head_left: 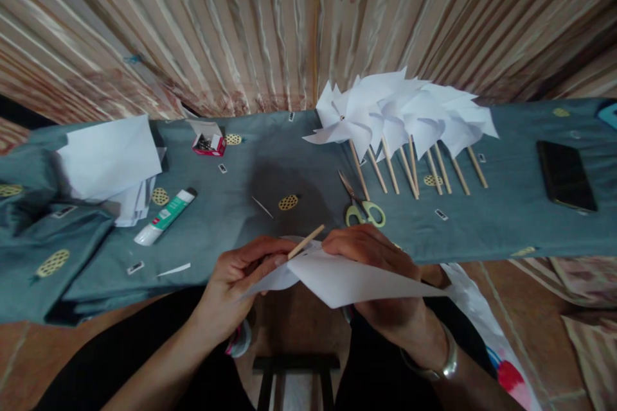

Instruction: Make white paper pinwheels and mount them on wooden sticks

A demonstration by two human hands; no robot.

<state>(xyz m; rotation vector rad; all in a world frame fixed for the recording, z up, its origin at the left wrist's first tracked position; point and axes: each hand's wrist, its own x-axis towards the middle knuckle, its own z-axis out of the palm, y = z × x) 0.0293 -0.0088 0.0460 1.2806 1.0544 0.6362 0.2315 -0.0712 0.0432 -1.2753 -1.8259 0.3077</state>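
Observation:
Just above my lap, at the table's front edge, a white paper pinwheel (pixel 347 279) is between my hands. My left hand (pixel 250 270) is closed, its thumb and fingers pinching a short light wooden stick (pixel 307 241) that points up and to the right, with a paper blade against the fingers. From the other side my right hand (pixel 373 253) grips the folded paper, its fingers curled over the top edge. The paper hides part of both hands, and I cannot tell whether stick and paper are joined. Green-handled scissors (pixel 365 210) lie just beyond my right hand.
Several finished pinwheels (pixel 400 109) on sticks lie overlapped at the back right. A phone (pixel 566 174) rests farther right. On the left are paper sheets (pixel 113 154), a glue tube (pixel 165 216), a small red box of metal pins (pixel 209 143) and paper scraps (pixel 174 269).

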